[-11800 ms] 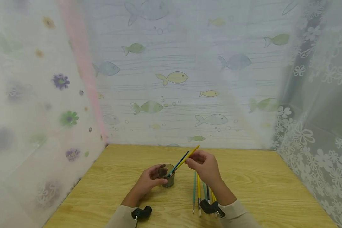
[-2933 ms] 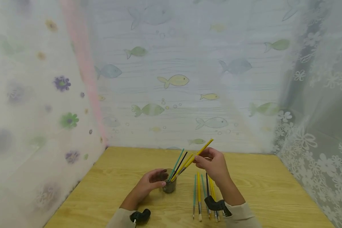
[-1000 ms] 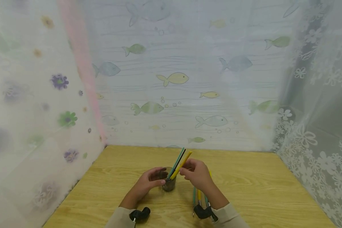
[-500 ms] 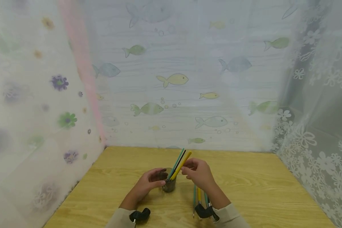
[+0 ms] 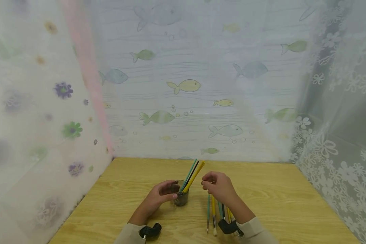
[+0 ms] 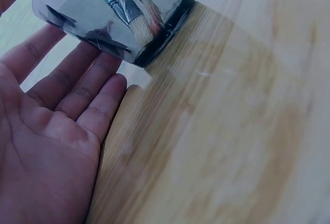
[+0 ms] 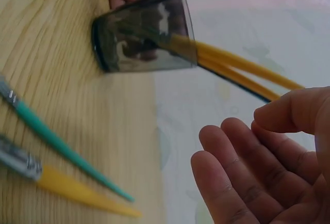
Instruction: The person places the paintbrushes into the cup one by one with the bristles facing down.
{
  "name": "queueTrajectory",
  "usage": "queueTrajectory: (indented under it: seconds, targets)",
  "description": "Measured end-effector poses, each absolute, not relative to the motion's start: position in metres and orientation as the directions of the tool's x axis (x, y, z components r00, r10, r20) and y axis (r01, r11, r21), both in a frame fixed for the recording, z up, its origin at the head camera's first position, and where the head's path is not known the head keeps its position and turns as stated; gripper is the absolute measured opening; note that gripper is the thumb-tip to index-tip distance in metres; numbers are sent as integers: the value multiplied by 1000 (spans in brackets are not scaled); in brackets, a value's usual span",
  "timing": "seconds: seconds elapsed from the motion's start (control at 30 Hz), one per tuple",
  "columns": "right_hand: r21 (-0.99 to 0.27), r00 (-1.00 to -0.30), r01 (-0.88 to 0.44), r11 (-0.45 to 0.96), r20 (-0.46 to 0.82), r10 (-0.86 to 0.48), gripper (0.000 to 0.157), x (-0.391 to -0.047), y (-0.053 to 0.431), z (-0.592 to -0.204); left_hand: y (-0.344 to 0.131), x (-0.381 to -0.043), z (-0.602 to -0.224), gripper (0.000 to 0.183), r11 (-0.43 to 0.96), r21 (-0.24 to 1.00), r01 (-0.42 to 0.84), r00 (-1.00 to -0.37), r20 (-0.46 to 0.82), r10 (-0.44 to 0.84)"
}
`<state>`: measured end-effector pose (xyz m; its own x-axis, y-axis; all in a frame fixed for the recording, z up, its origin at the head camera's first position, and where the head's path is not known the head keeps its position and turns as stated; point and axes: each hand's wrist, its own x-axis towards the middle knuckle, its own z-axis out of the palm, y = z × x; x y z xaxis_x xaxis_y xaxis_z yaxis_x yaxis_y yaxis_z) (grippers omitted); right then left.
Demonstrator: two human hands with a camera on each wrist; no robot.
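Note:
A smoky see-through cup point(image 5: 181, 199) stands on the table with several paintbrushes leaning to the right in it. Their handles are teal, black and yellow point(image 5: 196, 174); the bristles point(image 6: 147, 25) point down at the cup's bottom. My left hand point(image 5: 159, 196) holds the cup from its left side, thumb at the near side and fingers around the back. To the right of the cup, my right hand point(image 5: 218, 186) is off the brushes with nothing in it, its fingers point(image 7: 214, 175) loosely bent close to the yellow handles point(image 7: 242, 66).
More paintbrushes lie side by side on the wooden table point(image 5: 277, 203), partly under my right wrist: a teal one point(image 5: 208, 213), a yellow one point(image 5: 214, 217) and several others. A fish-patterned curtain point(image 5: 183, 101) hangs behind the table, with flowered curtains at both sides.
Since the earliest frame, yellow brushes have joined the teal and black ones in the cup. My right hand has let go of a yellow brush and drawn back right; my left stays at the cup.

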<state>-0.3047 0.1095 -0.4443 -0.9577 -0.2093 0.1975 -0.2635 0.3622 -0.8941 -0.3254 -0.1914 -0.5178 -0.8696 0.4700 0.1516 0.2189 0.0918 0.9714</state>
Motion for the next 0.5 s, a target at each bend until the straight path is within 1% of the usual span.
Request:
queueTrajectory:
  seconds: [0.23,0.5]
  targets:
    - [-886,-963,-252,390,191,-188,10,-303,131,-447,-194,-326,-518,60,100,969,224,-875,155,459]
    - [-872,-971,-231,431,176,-163,11,-303,153,-451,-193,-327,-521,60,68,971,228,-864,170,473]
